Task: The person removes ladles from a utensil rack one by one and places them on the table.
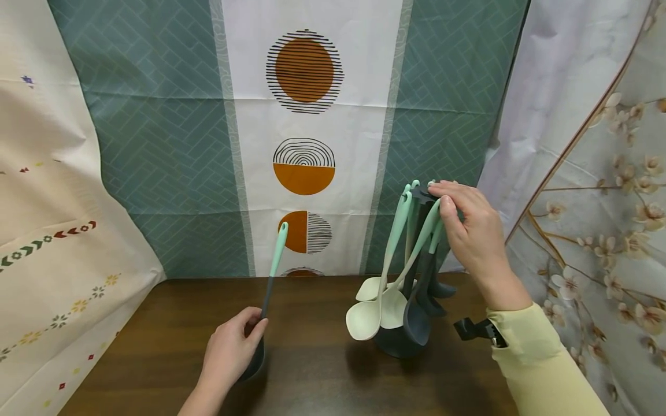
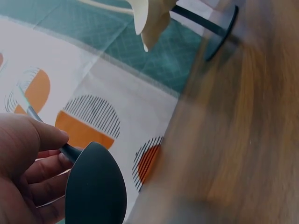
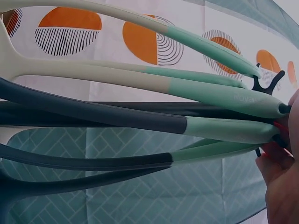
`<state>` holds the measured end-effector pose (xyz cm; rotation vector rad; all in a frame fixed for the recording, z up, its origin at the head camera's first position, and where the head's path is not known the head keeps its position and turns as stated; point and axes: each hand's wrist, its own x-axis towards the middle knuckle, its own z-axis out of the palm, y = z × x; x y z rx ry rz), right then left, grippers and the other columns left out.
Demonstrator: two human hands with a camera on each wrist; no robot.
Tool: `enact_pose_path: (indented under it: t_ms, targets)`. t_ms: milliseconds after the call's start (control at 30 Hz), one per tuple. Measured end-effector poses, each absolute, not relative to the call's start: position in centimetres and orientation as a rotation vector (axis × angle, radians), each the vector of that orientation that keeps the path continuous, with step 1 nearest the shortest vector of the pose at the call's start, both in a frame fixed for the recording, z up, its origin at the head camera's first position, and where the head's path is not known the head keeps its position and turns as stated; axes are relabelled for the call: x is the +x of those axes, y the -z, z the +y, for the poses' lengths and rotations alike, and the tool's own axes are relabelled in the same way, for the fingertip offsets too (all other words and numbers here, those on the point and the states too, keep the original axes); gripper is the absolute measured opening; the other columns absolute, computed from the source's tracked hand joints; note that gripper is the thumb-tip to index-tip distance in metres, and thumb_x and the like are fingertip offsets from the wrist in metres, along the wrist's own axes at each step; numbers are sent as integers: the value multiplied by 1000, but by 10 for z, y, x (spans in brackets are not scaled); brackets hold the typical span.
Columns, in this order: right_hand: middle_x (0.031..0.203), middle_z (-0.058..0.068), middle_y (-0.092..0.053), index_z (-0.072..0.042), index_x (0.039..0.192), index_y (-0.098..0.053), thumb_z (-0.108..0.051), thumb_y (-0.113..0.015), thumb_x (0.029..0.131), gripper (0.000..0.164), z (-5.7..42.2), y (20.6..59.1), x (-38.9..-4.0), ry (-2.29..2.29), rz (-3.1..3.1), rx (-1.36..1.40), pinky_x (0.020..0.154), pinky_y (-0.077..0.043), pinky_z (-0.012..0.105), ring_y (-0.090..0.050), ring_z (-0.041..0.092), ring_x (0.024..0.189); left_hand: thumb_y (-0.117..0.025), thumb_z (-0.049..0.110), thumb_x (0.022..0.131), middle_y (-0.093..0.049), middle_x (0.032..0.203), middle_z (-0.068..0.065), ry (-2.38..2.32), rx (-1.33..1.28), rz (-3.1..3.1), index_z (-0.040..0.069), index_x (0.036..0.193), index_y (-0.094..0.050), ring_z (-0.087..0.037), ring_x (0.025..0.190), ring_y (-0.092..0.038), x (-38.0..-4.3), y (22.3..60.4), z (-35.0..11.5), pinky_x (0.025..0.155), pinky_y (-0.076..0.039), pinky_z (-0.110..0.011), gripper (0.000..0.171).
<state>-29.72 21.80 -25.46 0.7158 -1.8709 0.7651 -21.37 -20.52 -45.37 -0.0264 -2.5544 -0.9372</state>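
My left hand grips a ladle by its dark shaft, its mint handle end pointing up. The ladle's dark rounded bowl hangs low beside the hand and shows large in the left wrist view. To the right stands a dark utensil stand with cream and dark utensils hung around it, all with mint handles. My right hand holds the stand's top, fingers over it and thumb at a handle's end. Cream ladle and dark spoon hang on the near side. In the right wrist view, handles converge on the hooks.
Both hands work over a brown wooden table. Behind it hangs a green and white cloth with orange shapes. A cream cloth drapes down the left side, and a flowered curtain hangs at the right.
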Motion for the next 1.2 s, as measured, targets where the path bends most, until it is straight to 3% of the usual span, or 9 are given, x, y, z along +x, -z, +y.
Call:
enact_pose_path:
  t_ms: [200, 467, 567, 700, 833, 1033, 1200]
  targets:
    - [134, 4, -77, -10, 129, -82, -13, -54, 114, 32, 220, 255, -296, -854, -1881, 701, 116, -43, 25, -66, 28, 135, -80, 16, 102, -73, 88, 9, 921, 28, -2588, 14, 112, -79, -11, 71, -60, -210, 460, -216, 66, -48, -36, 10]
    - [138, 0, -76, -14, 131, -82, -19, -51, 116, 35, 220, 256, -295, -896, -1949, 651, 113, -43, 21, -64, 21, 136, -80, 17, 103, -76, 94, 5, 897, 52, -2617, 10, 115, -78, -13, 72, -61, -203, 462, -228, 65, -48, -38, 14]
    - [137, 3, -76, -12, 129, -82, -26, -54, 116, 34, 216, 251, -291, -857, -1999, 623, 111, -47, 32, -66, 26, 133, -79, 18, 104, -77, 95, 3, 889, 70, -2626, 9, 116, -78, -14, 73, -63, -201, 462, -233, 65, -49, -39, 15]
    - [132, 9, -75, -6, 125, -79, -36, -68, 111, 35, 205, 243, -287, -742, -2055, 609, 101, -51, 52, -67, 30, 126, -79, 18, 103, -78, 95, 2, 877, 92, -2633, 9, 115, -78, -16, 74, -65, -200, 460, -240, 65, -49, -40, 15]
    - [124, 11, -75, -2, 121, -76, -34, -79, 104, 36, 195, 238, -286, -672, -2067, 564, 89, -53, 54, -68, 32, 113, -79, 19, 103, -78, 96, 2, 870, 106, -2645, 10, 115, -78, -17, 76, -66, -198, 459, -246, 65, -50, -41, 16]
    - [122, 10, -77, -4, 118, -79, -26, -71, 106, 26, 187, 238, -288, -670, -2033, 486, 82, -54, 54, -71, 31, 113, -79, 19, 103, -79, 97, 0, 848, 120, -2647, 9, 115, -78, -21, 79, -69, -194, 458, -254, 67, -52, -44, 15]
    - [125, 10, -79, -5, 121, -83, -20, -71, 105, 25, 186, 240, -287, -697, -2012, 486, 87, -56, 54, -73, 31, 117, -79, 20, 103, -80, 98, -1, 823, 144, -2671, 8, 115, -78, -22, 79, -71, -191, 461, -264, 65, -53, -45, 17]
